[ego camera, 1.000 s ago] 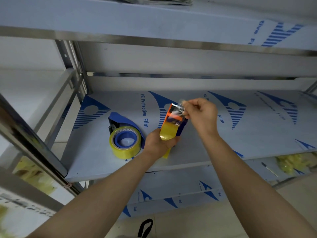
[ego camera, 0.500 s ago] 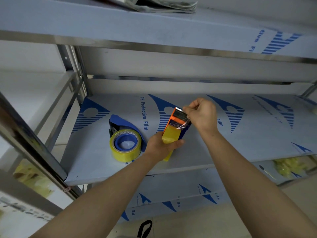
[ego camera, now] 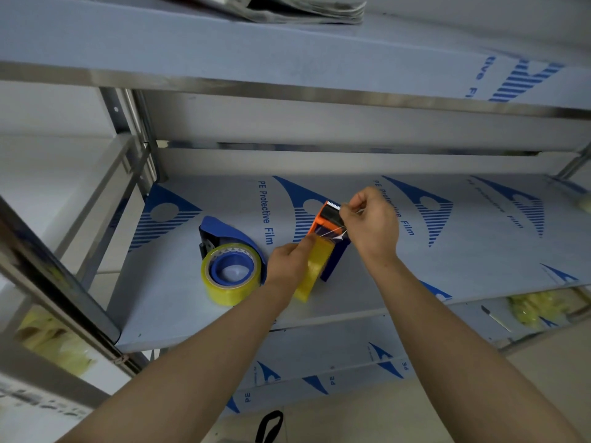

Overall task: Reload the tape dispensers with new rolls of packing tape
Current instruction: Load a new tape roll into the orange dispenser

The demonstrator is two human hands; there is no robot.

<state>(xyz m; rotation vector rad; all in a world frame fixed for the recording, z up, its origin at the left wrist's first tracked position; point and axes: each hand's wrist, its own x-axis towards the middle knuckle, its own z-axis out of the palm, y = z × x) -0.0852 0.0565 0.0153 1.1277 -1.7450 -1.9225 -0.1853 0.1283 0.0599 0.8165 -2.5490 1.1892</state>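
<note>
On the middle shelf [ego camera: 447, 251] my left hand [ego camera: 289, 262] grips a blue and orange tape dispenser [ego camera: 329, 219] that stands on edge with a yellowish tape roll [ego camera: 311, 270] mounted in it. My right hand [ego camera: 371, 223] pinches the clear loose tape end [ego camera: 335, 233] beside the dispenser's orange head, just below its toothed blade. To the left lies a second blue dispenser [ego camera: 224, 233] flat on the shelf, loaded with its own yellowish tape roll [ego camera: 230, 276].
Folded newspapers [ego camera: 297, 8] lie on the upper shelf, whose steel edge overhangs the workspace. The lower shelf holds yellowish packaged rolls [ego camera: 534, 306] and a small utility knife [ego camera: 495, 318]. A steel upright [ego camera: 140, 129] stands at the left; a black strap [ego camera: 268, 425] lies on the floor.
My right hand has drawn the tape end down from above the orange head to its side. The left hand's grip has shifted slightly up the roll, and the view has tilted upward.
</note>
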